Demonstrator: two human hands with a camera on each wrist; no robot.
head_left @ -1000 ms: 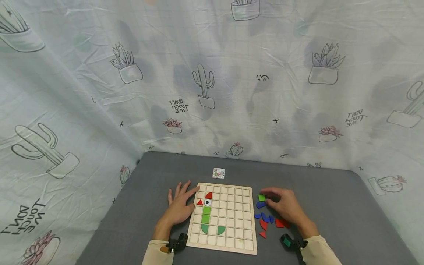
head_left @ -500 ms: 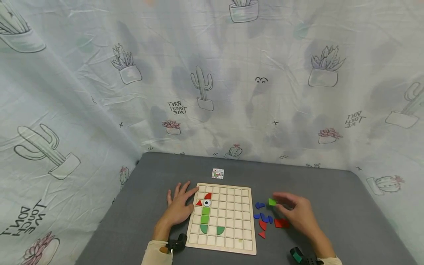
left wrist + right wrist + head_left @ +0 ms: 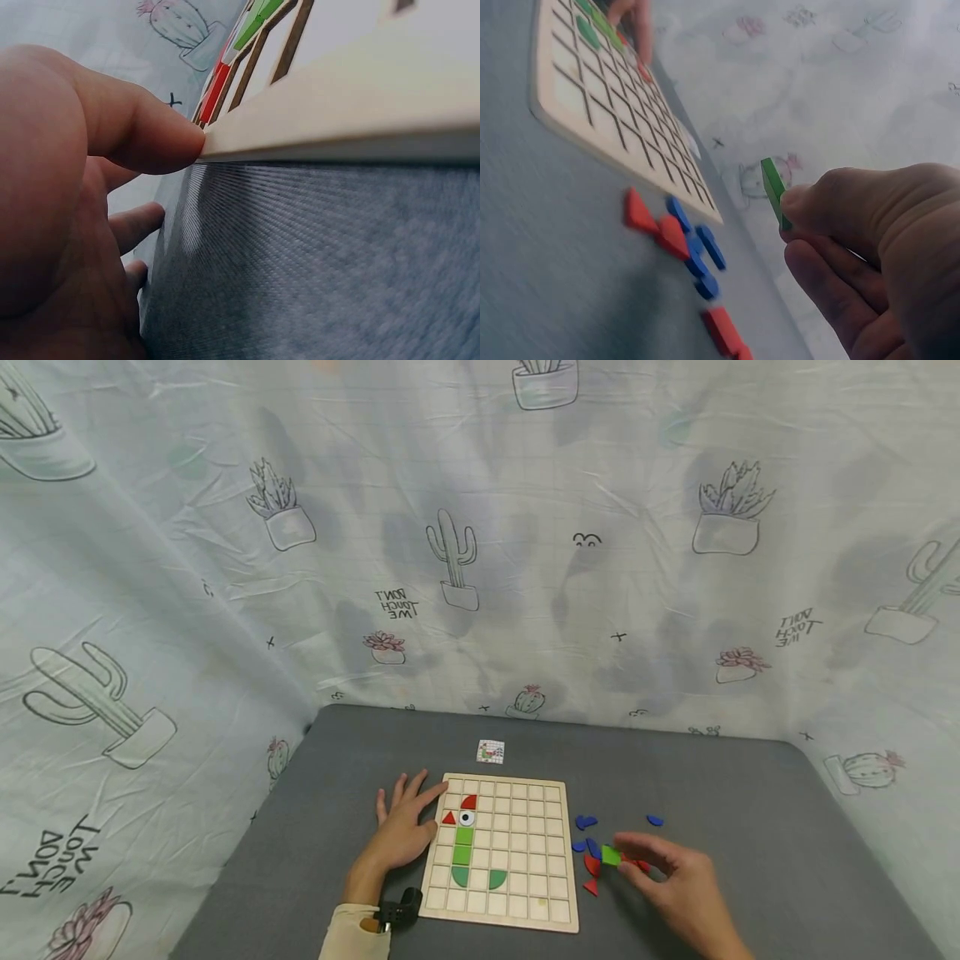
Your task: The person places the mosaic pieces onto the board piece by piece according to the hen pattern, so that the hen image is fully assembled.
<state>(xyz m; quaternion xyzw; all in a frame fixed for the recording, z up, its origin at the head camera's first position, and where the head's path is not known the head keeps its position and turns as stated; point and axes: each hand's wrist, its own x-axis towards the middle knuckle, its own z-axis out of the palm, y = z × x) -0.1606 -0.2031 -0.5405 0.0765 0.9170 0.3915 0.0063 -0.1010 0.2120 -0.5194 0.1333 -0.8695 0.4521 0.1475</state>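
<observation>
My right hand (image 3: 675,877) pinches a green square tile (image 3: 611,856) between thumb and fingers, above loose pieces right of the board. In the right wrist view the green tile (image 3: 775,191) appears nearly edge-on. My left hand (image 3: 402,832) lies with spread fingers at the left edge of the wooden grid board (image 3: 521,922); in the left wrist view its thumb (image 3: 161,142) touches the board's side. On the board are a red quarter piece (image 3: 469,802), a red triangle (image 3: 449,817), an eye tile (image 3: 467,818), two green squares (image 3: 462,845) and two dark green quarter pieces (image 3: 497,879).
Several loose blue pieces (image 3: 586,822) and red pieces (image 3: 591,887) lie right of the board, partly behind the green tile and right hand. One blue piece (image 3: 655,820) lies farther right. A small pattern card (image 3: 491,752) lies behind the board. Printed curtains (image 3: 525,568) surround the grey table (image 3: 360,735).
My right hand has lifted the green tile from beside the blue pieces, drawn it right, then nearer the table's front. A blue piece farther right has come into sight. The left hand stays put.
</observation>
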